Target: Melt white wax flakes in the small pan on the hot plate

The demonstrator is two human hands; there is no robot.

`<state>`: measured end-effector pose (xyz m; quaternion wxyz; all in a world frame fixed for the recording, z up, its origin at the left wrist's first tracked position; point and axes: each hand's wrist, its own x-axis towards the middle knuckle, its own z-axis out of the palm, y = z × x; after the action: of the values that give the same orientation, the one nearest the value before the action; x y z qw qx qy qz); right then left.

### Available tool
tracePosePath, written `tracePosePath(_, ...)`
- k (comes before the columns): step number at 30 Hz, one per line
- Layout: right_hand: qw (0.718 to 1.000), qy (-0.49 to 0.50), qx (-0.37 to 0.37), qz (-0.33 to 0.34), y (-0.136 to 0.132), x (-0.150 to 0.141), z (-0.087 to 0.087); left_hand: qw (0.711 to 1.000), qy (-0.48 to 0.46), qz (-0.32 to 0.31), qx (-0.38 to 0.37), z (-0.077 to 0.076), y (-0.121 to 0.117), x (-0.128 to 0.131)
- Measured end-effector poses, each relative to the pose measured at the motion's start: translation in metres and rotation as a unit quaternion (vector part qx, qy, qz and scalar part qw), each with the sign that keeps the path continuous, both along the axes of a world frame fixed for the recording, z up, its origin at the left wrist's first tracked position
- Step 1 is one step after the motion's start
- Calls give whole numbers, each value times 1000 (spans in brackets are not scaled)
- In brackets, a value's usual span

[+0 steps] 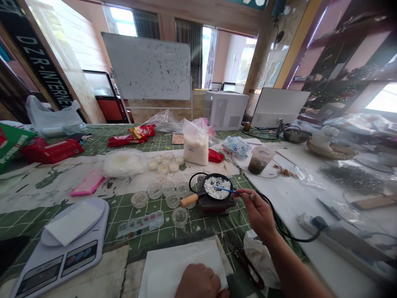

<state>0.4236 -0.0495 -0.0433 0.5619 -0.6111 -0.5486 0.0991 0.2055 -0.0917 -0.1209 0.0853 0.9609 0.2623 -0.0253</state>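
Note:
My right hand (259, 211) pinches a thin blue stick (225, 189). The stick's far end lies among white pellets (213, 182) in a small black frying pan with a wooden handle (190, 200). Under the pan is a dark electric hot plate (214, 207), with a black cord running off to the right. My left hand (200, 282) is curled into a fist on white paper sheets (173, 258) at the front edge; its fingertips are hidden. Several clear round plastic cups (173, 199) stand left of the pan.
A kitchen scale (72, 240) with paper on it stands at left. Beside it lies a pill organizer (141, 225). Scissors (246, 265) and crumpled tissue (260, 256) lie under my right forearm. Behind the pan stand a bag of pellets (196, 145) and a plastic cup of dark contents (259, 160). A power strip (338, 238) is at right.

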Motion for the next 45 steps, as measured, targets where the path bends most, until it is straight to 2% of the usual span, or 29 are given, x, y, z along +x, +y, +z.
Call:
tracePosePath(4,993,24,13,-116,-1,4,4,1000,5,1,5,2,-1,0)
tracePosePath(5,993,14,13,-115,-1,4,5,1000,8,0,5,3,0,1)
tracePosePath(9,1000,-18,0,-8,-2,1,4,1000,2,-4,17,3,0,0)
tracePosePath(11,998,-30,31,-35,-4,4,5,1000,-8,-5,23,0,1,0)
tracePosePath(14,986,-111,85,-93,-6,9,9,999,-24,-7,34,-8,0,-2)
tracePosePath(19,971,-216,97,-41,-10,7,16,997,-66,-5,50,-17,-1,-4)
tracePosePath(24,953,-271,119,-63,-16,4,21,998,-52,5,31,-16,0,-4)
tracePosePath(27,955,-273,110,-33,-20,5,24,999,-45,4,27,-16,0,-3)
tracePosePath(31,956,-263,115,-60,-23,2,26,999,-48,5,17,-19,0,-3)
tracePosePath(33,963,-246,105,-37,-23,0,25,998,-52,2,17,-22,0,-4)
tracePosePath(35,967,-236,97,-7,-22,-2,24,997,-67,2,28,-26,0,-5)
tracePosePath(39,978,-186,91,-14,-23,-3,23,994,-100,-2,47,-32,0,-7)
tracePosePath(43,983,-163,77,32,-24,-3,23,994,-94,0,60,-33,0,-6)
tracePosePath(45,985,-159,70,14,-23,-4,22,994,-84,1,65,-32,0,-6)
